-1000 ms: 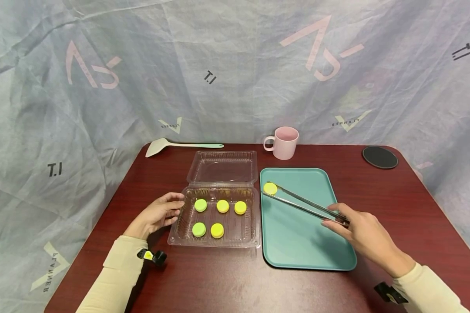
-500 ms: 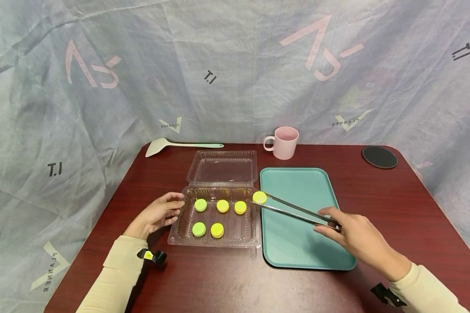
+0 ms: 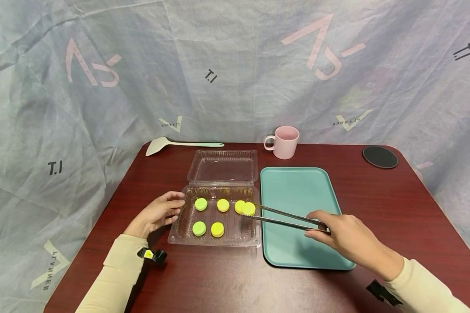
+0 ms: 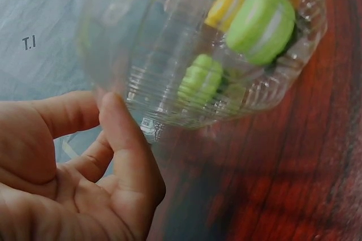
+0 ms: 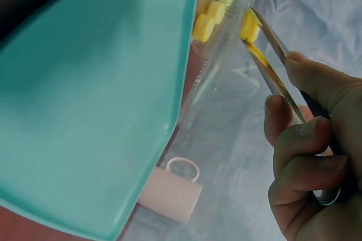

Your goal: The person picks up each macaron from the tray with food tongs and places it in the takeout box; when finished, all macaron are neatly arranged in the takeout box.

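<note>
My right hand (image 3: 354, 239) grips metal tongs (image 3: 286, 220), which reach left over the teal tray (image 3: 297, 187). Between the tongs' tips a yellow macaron (image 3: 248, 209) is held above the right side of the clear plastic container (image 3: 235, 241). It partly covers another yellow macaron (image 3: 239, 206) lying inside. Two green macarons (image 3: 199, 228) and two more yellow ones (image 3: 217, 229) also lie in the container. At its left edge, my left hand (image 3: 158, 213) pinches the rim between thumb and forefinger, as the left wrist view shows.
The container's lid (image 3: 223, 167) is folded back behind it. A pink mug (image 3: 286, 142) and a spatula (image 3: 184, 144) stand and lie at the table's back edge. At the far right lies a black round coaster (image 3: 380, 157).
My right hand has moved left and slightly nearer, carrying the yellow macaron in the tongs from over the tray to over the container. My left hand stays in place.
</note>
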Motion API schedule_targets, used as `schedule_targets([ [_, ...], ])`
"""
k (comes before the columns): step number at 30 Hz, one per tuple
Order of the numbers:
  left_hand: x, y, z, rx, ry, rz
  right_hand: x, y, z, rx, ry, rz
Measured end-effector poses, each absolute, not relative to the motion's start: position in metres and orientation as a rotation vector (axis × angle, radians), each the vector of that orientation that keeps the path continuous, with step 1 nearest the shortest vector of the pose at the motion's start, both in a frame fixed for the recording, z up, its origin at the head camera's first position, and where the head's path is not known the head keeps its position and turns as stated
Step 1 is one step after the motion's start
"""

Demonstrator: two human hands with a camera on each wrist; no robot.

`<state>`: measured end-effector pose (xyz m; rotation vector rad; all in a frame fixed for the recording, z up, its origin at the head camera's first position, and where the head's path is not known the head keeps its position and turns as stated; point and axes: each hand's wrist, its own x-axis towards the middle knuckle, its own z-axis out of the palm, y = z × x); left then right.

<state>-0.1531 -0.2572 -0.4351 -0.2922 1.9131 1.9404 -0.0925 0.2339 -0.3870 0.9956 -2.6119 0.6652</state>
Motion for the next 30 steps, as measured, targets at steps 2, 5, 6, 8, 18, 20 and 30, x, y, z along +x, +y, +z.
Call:
schedule_targets([
  [2,-0.153,-0.257,-0.435,-0.289,1.911,1.941,-0.094,0.231,-0.385,1.032,-2.594,0.644],
  [5,-0.153,-0.256,-0.434,-0.282,1.907,1.942,-0.094,0.227,-0.381,1.089,-2.58,0.628],
  [6,-0.153,-0.256,-0.434,-0.279,1.907,1.941,-0.094,0.225,-0.38,1.105,-2.58,0.623],
  [8,-0.153,-0.255,-0.434,-0.273,1.904,1.94,-0.094,0.221,-0.376,1.137,-2.587,0.613],
  [18,-0.154,-0.257,-0.435,-0.272,1.913,1.931,-0.098,0.193,-0.352,1.243,-2.657,0.381],
  [20,-0.154,-0.257,-0.434,-0.264,1.917,1.922,-0.097,0.188,-0.348,1.266,-2.666,0.33],
  [30,-0.154,-0.258,-0.435,-0.267,1.928,1.905,-0.101,0.158,-0.325,1.317,-2.681,0.066],
])
